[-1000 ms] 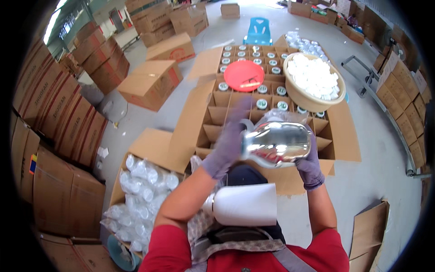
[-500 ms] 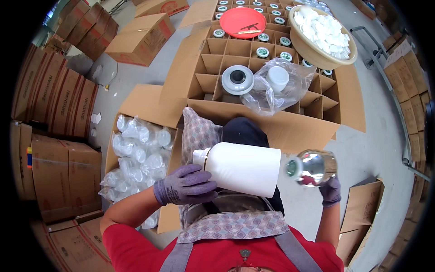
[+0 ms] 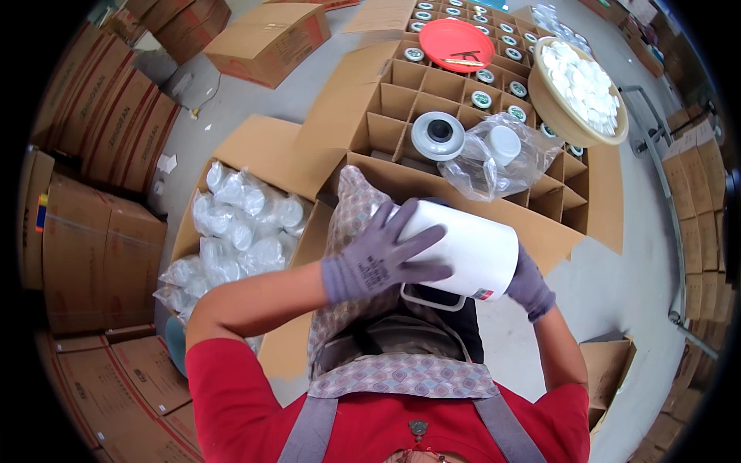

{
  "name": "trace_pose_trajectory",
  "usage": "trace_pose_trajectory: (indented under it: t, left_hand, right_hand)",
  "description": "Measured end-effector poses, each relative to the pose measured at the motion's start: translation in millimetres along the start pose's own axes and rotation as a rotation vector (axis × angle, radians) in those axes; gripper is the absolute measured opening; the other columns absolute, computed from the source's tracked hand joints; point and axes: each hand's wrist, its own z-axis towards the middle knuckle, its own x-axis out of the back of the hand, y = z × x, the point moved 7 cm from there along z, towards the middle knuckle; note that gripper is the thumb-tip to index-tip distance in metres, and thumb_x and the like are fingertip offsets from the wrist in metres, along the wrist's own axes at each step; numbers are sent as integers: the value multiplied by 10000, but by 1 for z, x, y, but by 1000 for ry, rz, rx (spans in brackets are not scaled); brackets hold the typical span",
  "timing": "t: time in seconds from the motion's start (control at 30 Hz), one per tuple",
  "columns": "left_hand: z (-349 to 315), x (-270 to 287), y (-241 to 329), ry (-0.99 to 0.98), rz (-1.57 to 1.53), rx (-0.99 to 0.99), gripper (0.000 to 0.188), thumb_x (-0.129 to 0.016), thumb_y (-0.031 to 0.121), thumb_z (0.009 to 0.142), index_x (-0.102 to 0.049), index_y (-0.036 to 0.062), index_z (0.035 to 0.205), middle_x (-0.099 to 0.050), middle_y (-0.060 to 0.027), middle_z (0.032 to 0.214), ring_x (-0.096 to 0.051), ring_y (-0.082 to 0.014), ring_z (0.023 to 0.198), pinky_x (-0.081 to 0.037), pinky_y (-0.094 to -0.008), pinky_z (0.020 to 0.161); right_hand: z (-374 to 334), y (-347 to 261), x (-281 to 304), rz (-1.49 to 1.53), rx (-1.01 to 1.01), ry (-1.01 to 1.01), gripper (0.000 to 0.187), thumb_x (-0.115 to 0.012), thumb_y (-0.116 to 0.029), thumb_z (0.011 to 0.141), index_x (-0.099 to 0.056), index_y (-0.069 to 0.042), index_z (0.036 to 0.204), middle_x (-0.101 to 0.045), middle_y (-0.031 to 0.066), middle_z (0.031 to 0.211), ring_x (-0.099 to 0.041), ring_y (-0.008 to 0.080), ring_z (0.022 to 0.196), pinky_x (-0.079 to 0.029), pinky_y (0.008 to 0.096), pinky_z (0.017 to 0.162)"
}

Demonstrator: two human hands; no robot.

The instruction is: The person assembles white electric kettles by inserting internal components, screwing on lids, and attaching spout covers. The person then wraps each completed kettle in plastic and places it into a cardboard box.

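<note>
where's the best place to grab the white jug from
Probably across its round body, one hand at each end: the white jug lies on its side, the left hand spread over the near end, the right hand under the base. Its thin handle hangs underneath.

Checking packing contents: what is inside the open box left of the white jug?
The open box holds bag-wrapped clear containers. Lower layers are covered. The left hand grips the white jug.

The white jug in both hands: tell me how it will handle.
The white jug is probably rigid: the left hand lies flat on it without denting it. Its smooth round wall could slip or roll, so the right hand bracing its base seems sensible. Weight cannot be judged.
</note>
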Motion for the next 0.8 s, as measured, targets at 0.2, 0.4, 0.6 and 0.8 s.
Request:
trace_pose_trajectory:
  t: [0.2, 0.4, 0.6, 0.8]
  left_hand:
    - [54, -23, -30, -646, -586, 423, 856, -715, 610, 677, -528, 70, 1315, -582, -184, 1229, -616, -357, 1062, -494, -416, 894]
    - [57, -12, 4, -1197, -998, 620, 976, -529, 805, 730, -611, -18, 1249, -677, -216, 1104, -654, -335, 1038, -491, -411, 899]
    - [38, 0, 30, -1208, -1033, 671, 926, -433, 788, 792, -678, -34, 1143, -698, -202, 1046, -674, -344, 967, -502, -433, 878]
    - [51, 20, 44, -1104, -923, 511, 837, -482, 713, 805, -689, -41, 1102, -698, -227, 1005, -688, -352, 899, -525, -429, 817]
  right_hand:
    - [11, 55, -13, 659, -458, -481, 675, -760, -147, 828, -444, -26, 1412, -571, 119, 1342, -568, 208, 1208, -460, 382, 1037]
    - [-65, 19, -35, 491, -516, -532, 651, -763, -149, 820, -471, -31, 1390, -590, 116, 1314, -582, 206, 1186, -467, 377, 1025]
    - [-129, 13, -45, 483, -610, -506, 627, -766, -150, 813, -497, -36, 1368, -609, 113, 1286, -596, 204, 1164, -474, 373, 1013]
    - [-148, 12, -56, 470, -604, -463, 604, -769, -152, 805, -524, -41, 1346, -627, 110, 1259, -610, 202, 1142, -481, 369, 1001]
